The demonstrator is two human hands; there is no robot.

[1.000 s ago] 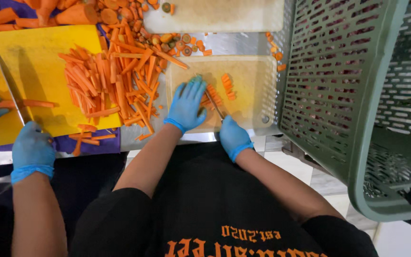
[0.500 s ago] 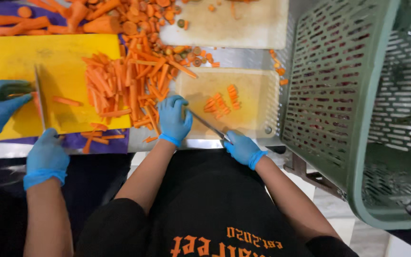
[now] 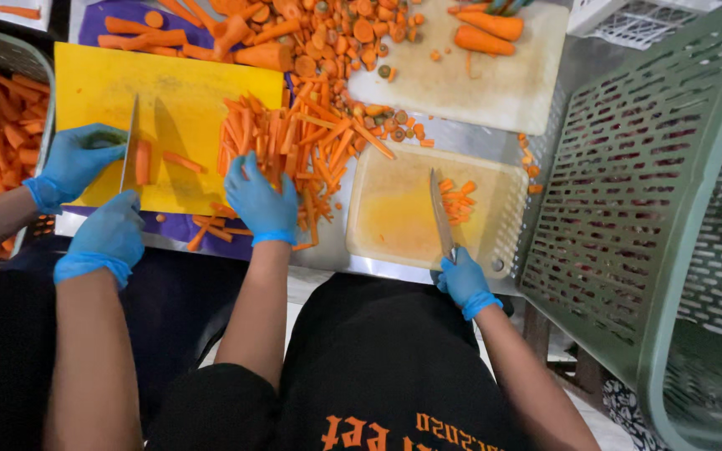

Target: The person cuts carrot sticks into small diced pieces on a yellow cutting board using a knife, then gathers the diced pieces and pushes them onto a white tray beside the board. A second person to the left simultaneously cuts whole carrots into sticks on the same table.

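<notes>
My left hand [image 3: 261, 200], in a blue glove, lies spread and flat on the near edge of the loose pile of orange carrot sticks [image 3: 302, 154], on the steel worktop [image 3: 327, 250] between the yellow plastic cutting board [image 3: 185, 92] on the left and the pale cream cutting board [image 3: 394, 209] on the right. Its grip is apart, closed on nothing. My right hand [image 3: 464, 282] has its grip clamped on the handle of a slim steel kitchen knife [image 3: 440, 213], blade pointing far over the cream board beside a few short cut carrot pieces [image 3: 459, 200]. I judge the sticks light, stiff and damp-slick, apt to roll; best gathered as a bundle, fingers across the middle. A co-worker's gloved hands [image 3: 85, 200] work a second knife [image 3: 131, 142] at the yellow board.
</notes>
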